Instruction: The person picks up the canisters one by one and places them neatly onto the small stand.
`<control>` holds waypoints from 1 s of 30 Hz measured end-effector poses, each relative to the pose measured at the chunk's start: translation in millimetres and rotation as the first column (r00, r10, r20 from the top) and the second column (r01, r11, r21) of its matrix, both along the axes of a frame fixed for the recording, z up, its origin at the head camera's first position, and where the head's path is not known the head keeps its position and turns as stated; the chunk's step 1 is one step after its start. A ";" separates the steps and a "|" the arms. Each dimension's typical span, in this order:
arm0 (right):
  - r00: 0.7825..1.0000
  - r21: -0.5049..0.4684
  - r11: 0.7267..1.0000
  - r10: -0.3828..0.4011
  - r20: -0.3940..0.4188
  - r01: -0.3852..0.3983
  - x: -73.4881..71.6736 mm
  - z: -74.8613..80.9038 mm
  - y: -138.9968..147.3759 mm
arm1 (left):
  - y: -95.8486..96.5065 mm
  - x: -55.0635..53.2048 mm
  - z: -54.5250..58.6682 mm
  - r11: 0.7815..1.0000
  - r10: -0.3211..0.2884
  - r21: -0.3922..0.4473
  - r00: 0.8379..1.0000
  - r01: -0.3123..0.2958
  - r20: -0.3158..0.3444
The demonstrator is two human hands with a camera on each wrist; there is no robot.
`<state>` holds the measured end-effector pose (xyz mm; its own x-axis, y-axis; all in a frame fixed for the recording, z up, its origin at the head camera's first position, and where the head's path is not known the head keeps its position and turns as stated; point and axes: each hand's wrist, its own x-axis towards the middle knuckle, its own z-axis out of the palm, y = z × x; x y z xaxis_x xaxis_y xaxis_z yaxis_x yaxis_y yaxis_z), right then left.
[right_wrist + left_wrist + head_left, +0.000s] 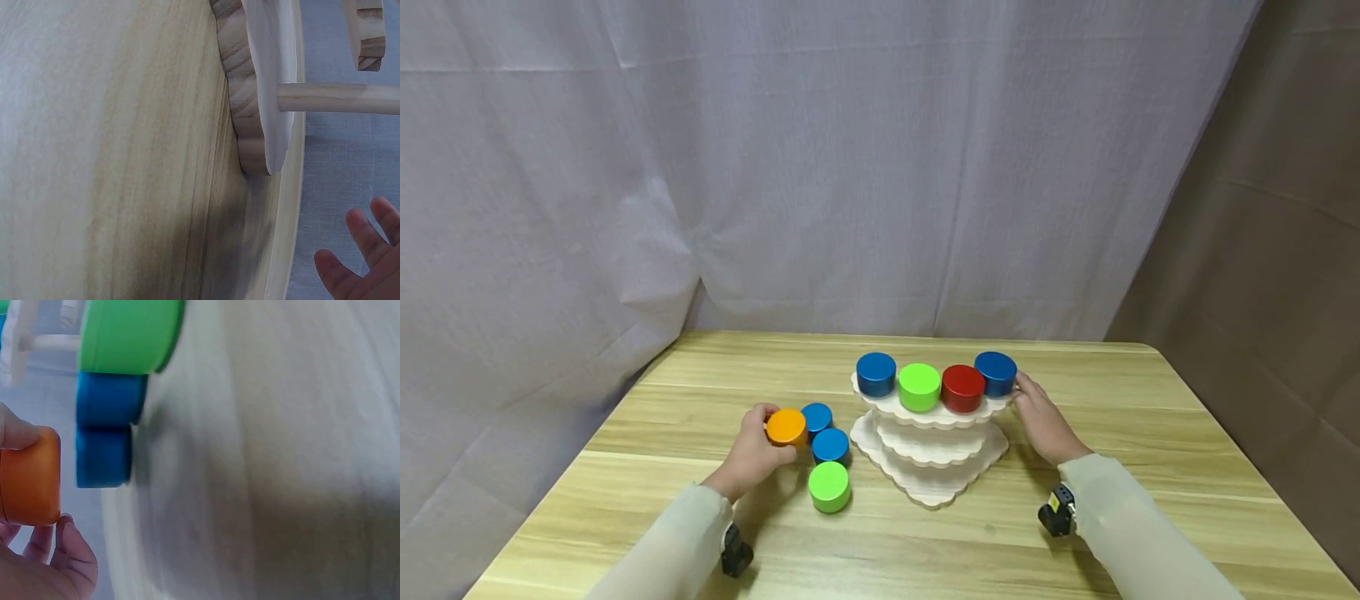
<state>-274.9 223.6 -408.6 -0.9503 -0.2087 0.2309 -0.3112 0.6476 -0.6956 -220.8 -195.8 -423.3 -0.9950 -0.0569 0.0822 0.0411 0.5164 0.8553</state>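
My left hand [756, 446] grips an orange round tin [787, 427] between thumb and fingers. In the left wrist view the orange tin [31, 478] is held off the table, beside two blue tins and a green one. At the right end of a tiered wooden stand [931, 417] with scalloped edges, my right hand [1043, 421] is at the side of a blue tin [996, 373]. The right wrist view shows several of that hand's fingers [359, 234] extended and spread; its thumb and the blue tin are out of that view.
Across the stand's top tier sit another blue tin [876, 374], a green tin [919, 387] and a red tin [962, 388]. Left of the stand, blue tins [831, 446] and a green tin [830, 487] stand on the wooden table [925, 554]. A grey curtain [850, 167] hangs behind.
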 end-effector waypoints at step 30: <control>1.000 -0.002 1.000 -0.002 -0.001 0.002 0.7 -0.7 -0.2 | 50.2 11.0 48.8 0.984 -0.032 0.175 0.998 0.041 -0.055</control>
<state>-274.2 223.4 -409.3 -0.9505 -0.2061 0.2325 -0.3106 0.6466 -0.6967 -209.8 -145.5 -374.5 -0.9913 -0.0387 0.1260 0.1043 0.3549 0.9291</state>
